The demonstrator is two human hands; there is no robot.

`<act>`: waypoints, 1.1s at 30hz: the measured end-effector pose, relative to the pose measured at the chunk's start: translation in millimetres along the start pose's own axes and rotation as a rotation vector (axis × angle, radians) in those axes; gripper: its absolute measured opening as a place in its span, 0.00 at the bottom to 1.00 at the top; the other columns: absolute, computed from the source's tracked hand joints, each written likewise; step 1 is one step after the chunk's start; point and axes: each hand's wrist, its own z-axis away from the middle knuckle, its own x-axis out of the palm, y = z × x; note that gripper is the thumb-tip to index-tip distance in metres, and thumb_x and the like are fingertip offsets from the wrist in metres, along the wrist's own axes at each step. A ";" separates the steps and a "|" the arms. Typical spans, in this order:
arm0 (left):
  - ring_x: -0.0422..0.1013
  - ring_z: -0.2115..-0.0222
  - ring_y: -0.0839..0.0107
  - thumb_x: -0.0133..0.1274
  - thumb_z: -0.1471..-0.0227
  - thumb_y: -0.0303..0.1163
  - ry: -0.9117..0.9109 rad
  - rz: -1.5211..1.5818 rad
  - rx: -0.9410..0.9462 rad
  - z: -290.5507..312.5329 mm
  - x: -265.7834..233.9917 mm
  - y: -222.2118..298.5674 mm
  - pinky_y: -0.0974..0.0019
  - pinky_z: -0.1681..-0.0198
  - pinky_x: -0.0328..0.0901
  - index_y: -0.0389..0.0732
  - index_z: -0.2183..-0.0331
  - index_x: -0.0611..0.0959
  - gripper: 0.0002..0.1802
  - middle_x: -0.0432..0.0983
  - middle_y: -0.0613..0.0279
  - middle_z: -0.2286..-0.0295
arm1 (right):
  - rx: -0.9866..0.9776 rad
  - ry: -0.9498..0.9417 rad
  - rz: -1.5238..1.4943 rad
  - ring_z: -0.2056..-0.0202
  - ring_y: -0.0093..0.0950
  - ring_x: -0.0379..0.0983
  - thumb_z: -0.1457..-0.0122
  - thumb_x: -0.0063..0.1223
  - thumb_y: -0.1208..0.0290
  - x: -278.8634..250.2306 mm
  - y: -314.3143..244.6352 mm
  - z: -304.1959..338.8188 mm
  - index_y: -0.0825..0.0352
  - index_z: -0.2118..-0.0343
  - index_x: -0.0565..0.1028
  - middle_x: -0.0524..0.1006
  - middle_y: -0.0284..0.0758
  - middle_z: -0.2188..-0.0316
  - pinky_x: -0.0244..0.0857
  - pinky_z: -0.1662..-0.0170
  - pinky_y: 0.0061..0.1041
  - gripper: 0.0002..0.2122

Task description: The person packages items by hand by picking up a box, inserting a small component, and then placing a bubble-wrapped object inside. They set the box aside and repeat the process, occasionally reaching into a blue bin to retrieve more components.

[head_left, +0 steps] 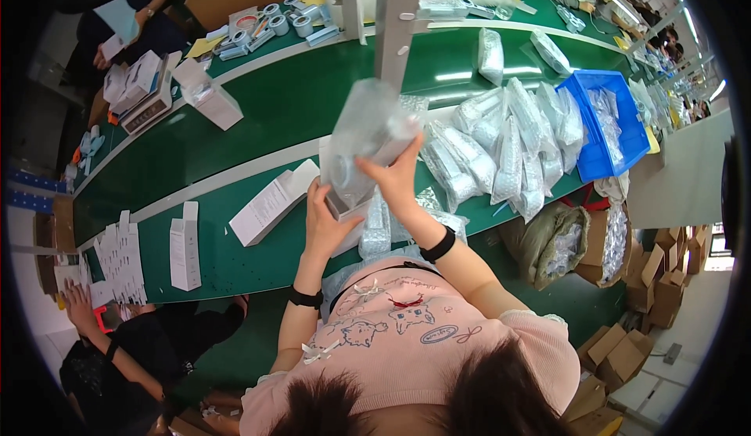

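A clear plastic bag (356,127) with something pale inside hangs over a white box at the bench's near edge. My left hand (325,221) is closed round the lower end of the white box. Higher up on the right, my right hand (397,176) grips the plastic bag, its thumb pressed on the film. The bag hides most of the box, and its contents are blurred. Left of my hands lies a white carton (274,203), with a second narrow carton (185,246) farther left. Bubble-wrapped packs (376,228) lie beside my right forearm.
A heap of bubble-wrapped packs (516,138) covers the bench at right, next to a blue bin (602,123). A metal post (395,29) rises ahead of my hands. Beyond runs a green conveyor (274,115) carrying an open carton (210,99). Co-workers sit at left; one hand (78,303) is near papers.
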 end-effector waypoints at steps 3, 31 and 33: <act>0.54 0.53 0.46 0.67 0.80 0.30 0.069 0.060 0.024 -1.7 -1.6 -0.1 0.55 0.52 0.56 0.42 0.57 0.55 0.48 0.50 0.42 0.53 | -0.108 -0.230 0.174 0.51 0.36 0.56 0.66 0.62 0.70 -2.1 -8.5 9.4 0.61 0.52 0.57 0.61 0.39 0.57 0.53 0.50 0.33 0.35; 0.55 0.52 0.57 0.68 0.78 0.32 0.194 -0.050 -0.117 26.3 4.4 -67.5 0.59 0.51 0.54 0.42 0.51 0.46 0.57 0.48 0.45 0.52 | 0.559 0.438 1.442 0.69 0.45 0.69 0.55 0.50 0.63 -307.5 97.5 32.9 0.73 0.76 0.70 0.72 0.50 0.74 0.63 0.66 0.38 0.14; 0.54 0.52 0.56 0.68 0.78 0.33 0.197 -0.011 -0.135 27.0 5.7 -67.6 0.59 0.50 0.53 0.42 0.51 0.46 0.57 0.47 0.45 0.52 | 0.568 0.407 1.442 0.70 0.45 0.69 0.56 0.51 0.64 -309.4 98.8 32.4 0.73 0.77 0.71 0.72 0.50 0.75 0.63 0.67 0.38 0.14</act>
